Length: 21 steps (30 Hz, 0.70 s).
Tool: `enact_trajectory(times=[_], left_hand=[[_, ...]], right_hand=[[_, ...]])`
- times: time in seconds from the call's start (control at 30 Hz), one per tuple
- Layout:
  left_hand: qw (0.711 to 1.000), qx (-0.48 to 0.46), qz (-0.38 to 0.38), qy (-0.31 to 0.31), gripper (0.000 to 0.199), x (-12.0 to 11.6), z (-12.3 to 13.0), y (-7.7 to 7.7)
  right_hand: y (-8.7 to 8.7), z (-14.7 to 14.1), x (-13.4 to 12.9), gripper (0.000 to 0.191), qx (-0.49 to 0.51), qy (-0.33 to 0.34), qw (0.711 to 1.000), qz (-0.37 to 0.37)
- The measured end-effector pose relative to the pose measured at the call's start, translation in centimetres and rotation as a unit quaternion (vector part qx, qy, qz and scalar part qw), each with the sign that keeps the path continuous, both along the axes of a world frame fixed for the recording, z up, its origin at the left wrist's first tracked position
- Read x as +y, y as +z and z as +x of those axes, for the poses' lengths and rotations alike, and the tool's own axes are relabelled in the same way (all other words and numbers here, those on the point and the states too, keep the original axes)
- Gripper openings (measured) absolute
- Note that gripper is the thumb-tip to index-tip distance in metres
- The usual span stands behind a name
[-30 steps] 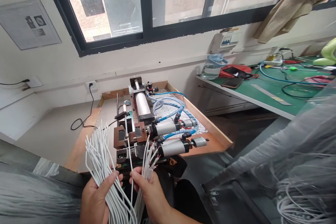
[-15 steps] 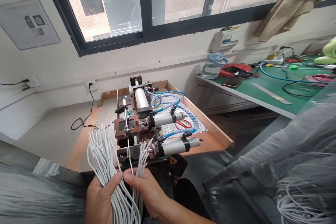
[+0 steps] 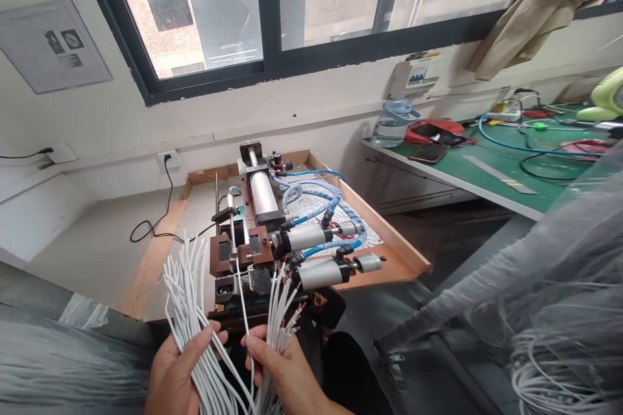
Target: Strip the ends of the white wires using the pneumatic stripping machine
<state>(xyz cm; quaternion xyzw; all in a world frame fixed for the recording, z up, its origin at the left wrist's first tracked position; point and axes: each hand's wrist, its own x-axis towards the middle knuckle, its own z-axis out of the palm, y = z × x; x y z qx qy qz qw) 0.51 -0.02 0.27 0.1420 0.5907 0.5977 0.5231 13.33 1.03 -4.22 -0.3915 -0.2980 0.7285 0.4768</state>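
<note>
My left hand [image 3: 181, 368] is closed around a thick bundle of white cables [image 3: 187, 295], whose cut ends fan upward. Between thumb and fingers, my right hand [image 3: 285, 363] pinches a single white cable [image 3: 243, 301]. That cable runs up to the front jaws of a pneumatic wire-stripping machine [image 3: 263, 192], where its tip is hidden. A smaller bundle of white cables [image 3: 278, 311] also lies in my right hand, with reddish inner wires showing at several ends. Both hands are below the front of the machine, apart from each other.
The machine stands in a wooden-edged tray [image 3: 394, 243] with blue air hoses [image 3: 335, 191]. A green-topped table [image 3: 487, 172] at the right bears a water jug [image 3: 389, 123], a phone [image 3: 428, 153] and cords. Plastic-wrapped cables [image 3: 549, 356] stand at lower right. A black power cord [image 3: 168, 198] crosses the left side.
My hands have moved apart, the right one shifting slightly right and down with its bundle. The machine's jaws have shifted, and rods now show at the right ends of its two side cylinders.
</note>
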Motion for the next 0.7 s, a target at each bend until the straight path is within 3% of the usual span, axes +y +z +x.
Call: enact_trajectory(times=[0.23, 0.43, 0.57, 0.7], left_hand=[[0.999, 0.022, 0.026, 0.000, 0.022, 0.2, 0.0, -0.8], [0.989, 0.118, 0.088, -0.033, 0.021, 0.0, 0.2, -1.1], [0.985, 0.141, 0.096, -0.032, 0.019, 0.1, -0.1, -1.4], [0.992, 0.092, 0.085, -0.016, 0.017, 0.4, -0.6, -1.2]], right_hand=[[0.8, 0.2, 0.4, 0.027, 0.001, -0.003, 1.000, -0.006], [1.1, 0.1, 0.7, 0.023, 0.020, 0.094, 0.994, 0.050], [0.3, -0.1, 0.4, 0.025, -0.020, 0.065, 0.995, 0.074], [-0.8, 0.1, 0.0, 0.028, -0.041, 0.025, 0.993, 0.107]])
